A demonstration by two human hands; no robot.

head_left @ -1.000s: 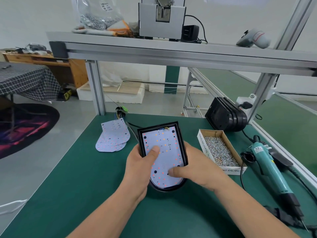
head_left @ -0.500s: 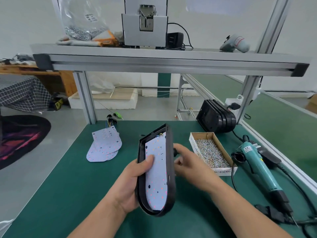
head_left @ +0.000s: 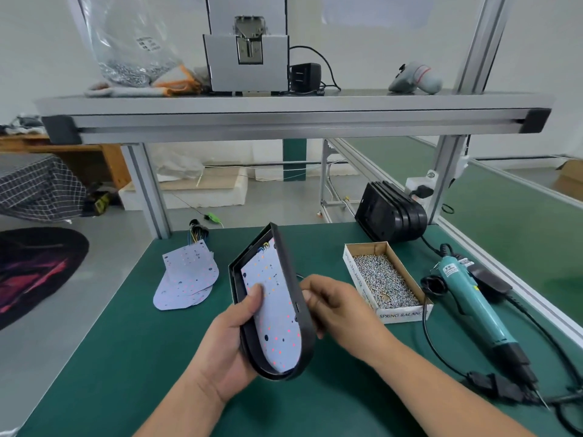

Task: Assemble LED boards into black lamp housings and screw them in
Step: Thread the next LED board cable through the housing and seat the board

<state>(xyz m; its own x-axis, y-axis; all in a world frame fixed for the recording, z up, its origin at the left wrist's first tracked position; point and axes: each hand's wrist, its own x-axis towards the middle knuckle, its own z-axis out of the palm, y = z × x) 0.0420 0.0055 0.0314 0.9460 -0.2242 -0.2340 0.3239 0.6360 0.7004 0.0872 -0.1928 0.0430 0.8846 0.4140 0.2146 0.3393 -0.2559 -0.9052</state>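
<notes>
Lamp housing is up off the bench, mid-frame. It's tilted on edge w/ open face turned toward 9 o'clock, rounded end nearest the person. LED board sits inside it, white w/ red and orange dots. Coloured wires show at the board's far end, at the housing's 12 o'clock corner.

L hand holds the housing from 8 o'clock: palm and fingers wrap behind the left wall, thumb pressed flat on the board. R hand is at 3 o'clock, against the housing's outer right wall. Its fingers are curled close together, tips partly hidden by the rim, so can't tell if they grip anything.

On the bench:
- Loose stack of LED boards at 10 o'clock from the housing, w/ a wire bundle just beyond it at the bench's far edge.
- Cardboard box of screws at 2 o'clock, near the R hand but apart.
- Teal electric screwdriver at 3 o'clock past the box, tip toward the person, cord trailing.
- Stack of black housings standing on edge at 1 o'clock, behind the box, next to a frame post.

Shelf overhead at 12 o'clock carries a grey machine, clear bag w/ metal bits, gloves, black adapter and a grey handheld tool.
</notes>
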